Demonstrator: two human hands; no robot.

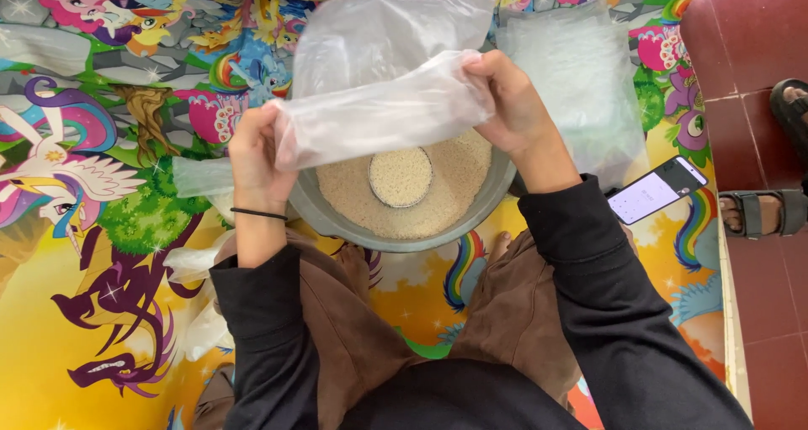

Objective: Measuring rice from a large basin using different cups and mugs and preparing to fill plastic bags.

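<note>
**Both hands stretch a clear bag over the rice basin**

Here we are looking straight down, and the person's left hand (255, 156) and right hand (509, 102) are both up on a thin, clear plastic bag (383, 110), holding it taut between them. The left hand pinches the bag's left end, fingers closed on the film; the right hand grips the right end, fingers curled over and pressed onto the plastic. The bag hangs in the air right above the round grey plastic basin (332, 221), crossing its far half.

Down in that basin there's a bed of pale uncooked rice grains (459, 173), and sunk into the middle of it sits a small round metal cup (401, 177), itself full of rice to the brim. The basin rests on the bright cartoon-printed floor mat (101, 329), just in front of the person's crossed legs.

Toward the mat's far edge, beyond the basin, lies a stack of more clear plastic bags (581, 68), and another loose bag (374, 26) rises behind the one being held. Crumpled clear film (198, 257) sits beside the left forearm. Near the mat's right edge, a dark smartphone with a lit screen (656, 190) lies flat. Off the mat, on the red tiled floor (757, 26), someone else's sandalled foot (766, 211) shows.
</note>
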